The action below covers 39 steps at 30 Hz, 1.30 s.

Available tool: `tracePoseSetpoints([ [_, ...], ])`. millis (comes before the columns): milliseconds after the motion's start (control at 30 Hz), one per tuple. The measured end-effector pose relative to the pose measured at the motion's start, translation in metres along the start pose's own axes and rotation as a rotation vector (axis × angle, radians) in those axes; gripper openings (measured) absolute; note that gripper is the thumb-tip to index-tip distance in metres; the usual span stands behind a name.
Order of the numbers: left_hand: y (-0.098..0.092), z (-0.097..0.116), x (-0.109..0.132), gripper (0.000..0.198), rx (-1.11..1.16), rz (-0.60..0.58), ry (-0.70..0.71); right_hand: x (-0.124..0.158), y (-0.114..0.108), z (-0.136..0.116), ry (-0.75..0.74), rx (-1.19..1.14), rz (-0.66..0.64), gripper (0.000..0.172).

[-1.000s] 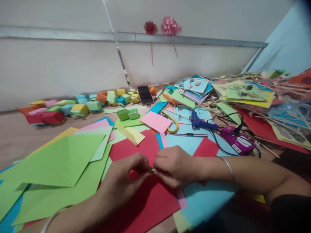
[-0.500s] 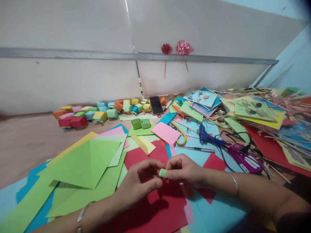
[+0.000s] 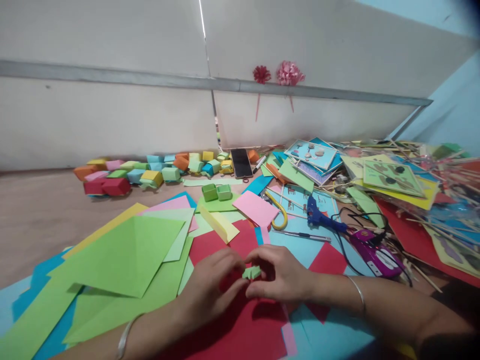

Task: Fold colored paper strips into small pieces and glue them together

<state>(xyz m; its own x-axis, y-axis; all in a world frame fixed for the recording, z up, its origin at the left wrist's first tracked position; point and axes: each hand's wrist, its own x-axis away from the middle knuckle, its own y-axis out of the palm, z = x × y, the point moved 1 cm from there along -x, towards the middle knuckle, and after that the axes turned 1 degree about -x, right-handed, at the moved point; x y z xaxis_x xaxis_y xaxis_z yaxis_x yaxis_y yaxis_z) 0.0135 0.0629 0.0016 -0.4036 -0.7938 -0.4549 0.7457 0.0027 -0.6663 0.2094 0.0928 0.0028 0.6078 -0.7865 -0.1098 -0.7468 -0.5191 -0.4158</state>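
A small green paper piece [image 3: 252,273] is held between the half-curled left hand [image 3: 210,281] and right hand [image 3: 280,275]; whose pinch cannot be told. It is best creased gently, 1 edge at a time.

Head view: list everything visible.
folded piece: one, green, front centre
paper sheets: many, mixed, front
paper boxes: two, green, centre
folded strip: one, yellow, centre
paper blocks: many, mixed, back left
phone: one, black, back
marker: one, white, back
pen: one, dark, centre right
curved handle: one, yellow, centre
glue gun: one, blue, right
corded device: one, purple, right
sticks: many, pale, right
picture cards: several, mixed, right
flowers: two, red and pink, wall
bracelets: two, silver, wrists
left hand: one, bare, front
right hand: one, bare, front
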Motion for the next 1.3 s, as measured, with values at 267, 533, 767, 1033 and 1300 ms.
tracePoseSetpoints([
  [267,-0.003,-0.012,-0.008,0.012,-0.044,0.006,-0.132,-0.010,-0.014,0.009,0.046,-0.002,0.103,0.025],
  [533,-0.011,-0.012,-0.014,0.012,-0.194,0.056,-0.173,-0.014,-0.025,0.021,-0.127,0.135,0.124,0.026],
  [767,-0.015,-0.013,-0.012,0.010,-0.309,0.026,-0.045,-0.018,-0.034,0.023,-0.177,0.198,0.327,0.011],
  [1033,0.001,-0.013,-0.003,0.014,-0.221,0.023,0.253,-0.025,-0.053,0.014,-0.250,0.585,0.277,0.020],
  [1300,0.001,-0.013,-0.004,0.017,-0.217,0.126,0.288,-0.106,-0.097,0.015,-0.020,1.243,-0.079,0.028],
])
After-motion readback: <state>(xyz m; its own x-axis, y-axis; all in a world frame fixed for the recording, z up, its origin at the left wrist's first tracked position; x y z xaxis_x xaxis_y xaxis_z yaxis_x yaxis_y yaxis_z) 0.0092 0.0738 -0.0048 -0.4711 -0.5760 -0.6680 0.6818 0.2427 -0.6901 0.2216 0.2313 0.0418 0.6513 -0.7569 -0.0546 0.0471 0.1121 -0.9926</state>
